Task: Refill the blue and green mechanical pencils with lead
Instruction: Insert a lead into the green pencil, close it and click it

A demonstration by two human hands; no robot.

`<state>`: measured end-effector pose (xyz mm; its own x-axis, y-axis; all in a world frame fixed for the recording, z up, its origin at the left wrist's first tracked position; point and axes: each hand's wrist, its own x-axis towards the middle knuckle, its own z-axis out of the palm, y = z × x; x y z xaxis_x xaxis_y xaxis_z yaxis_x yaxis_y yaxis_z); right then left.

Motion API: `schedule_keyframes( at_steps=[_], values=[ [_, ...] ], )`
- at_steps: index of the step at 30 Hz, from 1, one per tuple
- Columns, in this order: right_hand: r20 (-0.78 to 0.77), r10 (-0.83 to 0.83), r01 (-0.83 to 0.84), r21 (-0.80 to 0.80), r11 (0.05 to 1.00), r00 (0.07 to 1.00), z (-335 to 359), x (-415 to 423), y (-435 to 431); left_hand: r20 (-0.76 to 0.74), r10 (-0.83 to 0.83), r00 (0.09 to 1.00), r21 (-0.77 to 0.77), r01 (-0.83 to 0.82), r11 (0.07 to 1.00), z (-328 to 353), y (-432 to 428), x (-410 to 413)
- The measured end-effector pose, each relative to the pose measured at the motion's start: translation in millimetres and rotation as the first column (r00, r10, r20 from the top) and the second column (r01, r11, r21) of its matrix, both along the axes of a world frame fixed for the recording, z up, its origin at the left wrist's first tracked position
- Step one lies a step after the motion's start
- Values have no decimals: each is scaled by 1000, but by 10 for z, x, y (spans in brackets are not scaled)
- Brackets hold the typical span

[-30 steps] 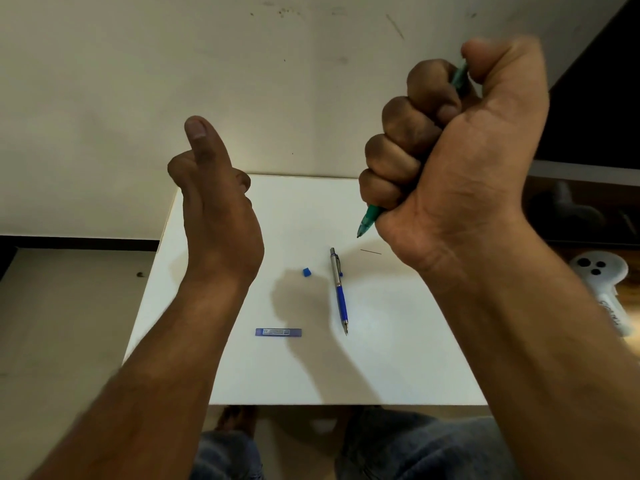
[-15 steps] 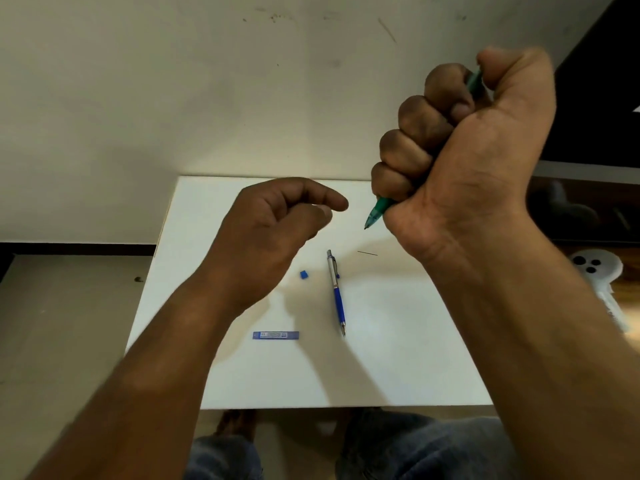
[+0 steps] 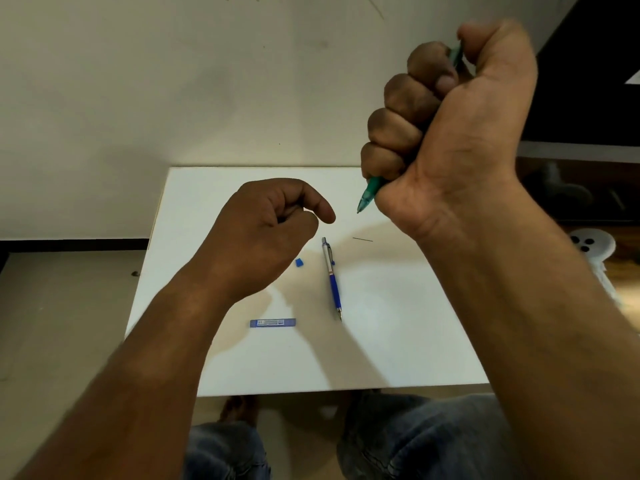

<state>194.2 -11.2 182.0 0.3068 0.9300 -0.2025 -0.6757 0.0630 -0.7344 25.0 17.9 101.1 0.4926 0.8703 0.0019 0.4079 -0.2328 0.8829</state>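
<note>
This looks like a plain room in a home rather than an office or workshop. A small white surface (image 3: pixel 398 341) stands against a scuffed off-white wall (image 3: pixel 173 81), with a dark skirting (image 3: pixel 69 244) above a pale floor (image 3: pixel 62 323). The person sits in jeans (image 3: pixel 415 438), with what looks like a bare foot (image 3: pixel 239 410) beneath. Dark furniture (image 3: pixel 571 188) stands to the right.

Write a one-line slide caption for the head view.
Right hand grips the green pencil tip-down; left hand, loosely curled, hovers over the table beside the blue pencil.
</note>
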Motion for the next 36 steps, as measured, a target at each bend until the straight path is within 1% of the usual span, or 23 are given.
schedule_keyframes(
  at_steps=[4, 6, 14, 18, 26, 36],
  values=[
    [56, 12, -11, -18, 1000, 998, 5, -11, -3, 33, -78, 996, 32, 77, 996, 45, -32, -8],
    [78, 17, -16, -16, 1000, 997, 19, -12, -6, 35, -92, 995, 39, 90, 995, 58, -43, -1],
    [135, 43, -39, -31, 999, 990, 55, -39, -29, 40, -94, 995, 9, 93, 996, 82, -54, 11],
    [204, 51, -41, -55, 998, 978, 57, -54, -31, 28, -95, 995, 0, 95, 996, 80, -48, 14],
    [309, 53, -38, -56, 998, 950, 71, -61, -35, 26, -90, 996, -14, 90, 996, 79, -55, 21],
    [330, 59, -64, 4, 998, 942, 76, -94, -49, 21, -79, 997, -23, 79, 997, 88, -59, 23]
  ],
)
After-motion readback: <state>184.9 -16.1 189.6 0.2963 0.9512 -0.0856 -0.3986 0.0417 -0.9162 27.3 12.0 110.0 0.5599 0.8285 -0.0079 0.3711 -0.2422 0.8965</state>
